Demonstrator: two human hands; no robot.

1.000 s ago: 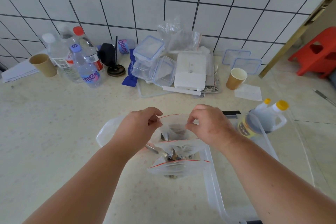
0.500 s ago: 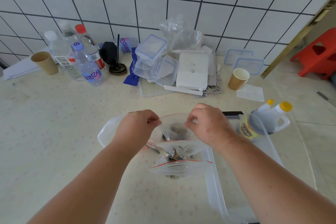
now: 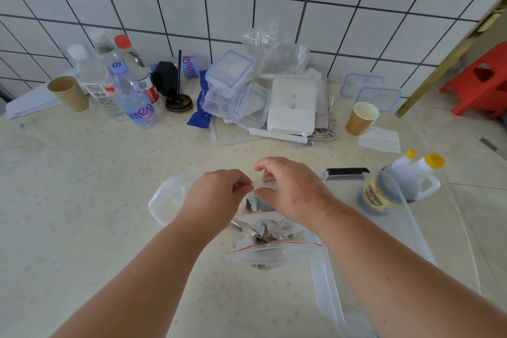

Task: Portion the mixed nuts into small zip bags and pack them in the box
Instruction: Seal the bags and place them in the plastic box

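While both hands pinch, clear crinkly zip bag (image 3: 253, 202), dark nuts

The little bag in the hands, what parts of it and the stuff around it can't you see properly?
Head view only:
- Small zip bag: the left hand and right hand cover most of it, so whether its seal is closed cannot be told.
- Nuts in the bigger bag below: too blurred to tell which kinds.
- Clear box: cut off by the bottom edge.
- Dark bottle: label too small to read.
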